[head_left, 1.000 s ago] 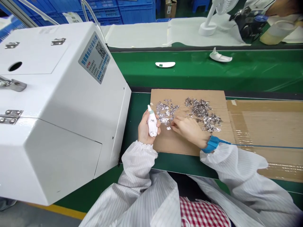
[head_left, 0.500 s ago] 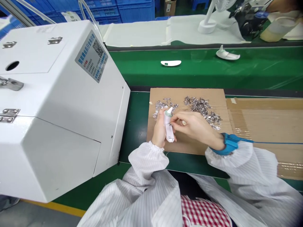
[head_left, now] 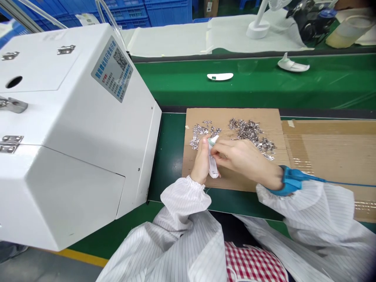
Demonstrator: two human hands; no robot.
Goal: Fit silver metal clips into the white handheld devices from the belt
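Note:
My left hand (head_left: 201, 161) is wrapped around a white ear thermometer housing (head_left: 213, 166) with a pale green collar and a pointed tip. The tip leans up and to the right. My right hand (head_left: 239, 156) has its thumb and fingers pinched together against the housing's right side, and its fingertips hide whatever is between them. Beyond my left hand lies a loose group of small shiny metal pieces (head_left: 197, 135) on a cardboard sheet (head_left: 229, 185). A denser heap of metal pieces (head_left: 249, 131) lies past my right hand. A blue wrist strap (head_left: 289, 181) circles my right wrist.
At left stands a large white machine (head_left: 88, 129). Behind the cardboard runs a green conveyor belt (head_left: 176, 84), carrying a white shell (head_left: 223, 76) and a tipped white part (head_left: 293, 65). Another cardboard sheet (head_left: 337, 152) lies at right, and the strap's blue cord crosses it.
The housing has turned in my left hand, its tip swinging to the right. My right fingers have shifted with it and cover more of its side. Both white parts on the belt have moved right.

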